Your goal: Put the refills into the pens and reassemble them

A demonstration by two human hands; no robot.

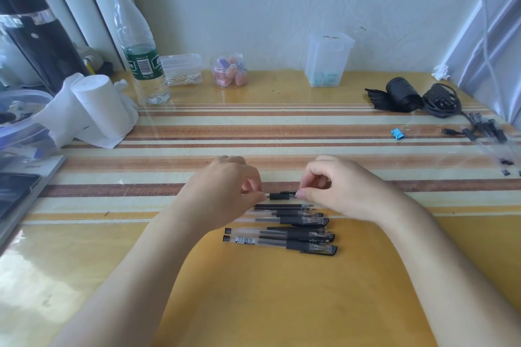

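Between my two hands I hold one black gel pen (280,195) level above the table. My left hand (225,191) pinches its clear barrel end; my right hand (335,186) pinches the black cap end. Just below them lies a loose black refill (282,206), and under that a row of several capped clear pens (284,236) with black grips, lying side by side. More pens in clear wrap (487,132) lie at the far right edge.
A tissue roll (98,110) and a water bottle (138,45) stand at the back left, small jars (229,70) and a clear box (328,62) at the back. Black cable and strap (417,98), a blue binder clip (398,133) sit right.
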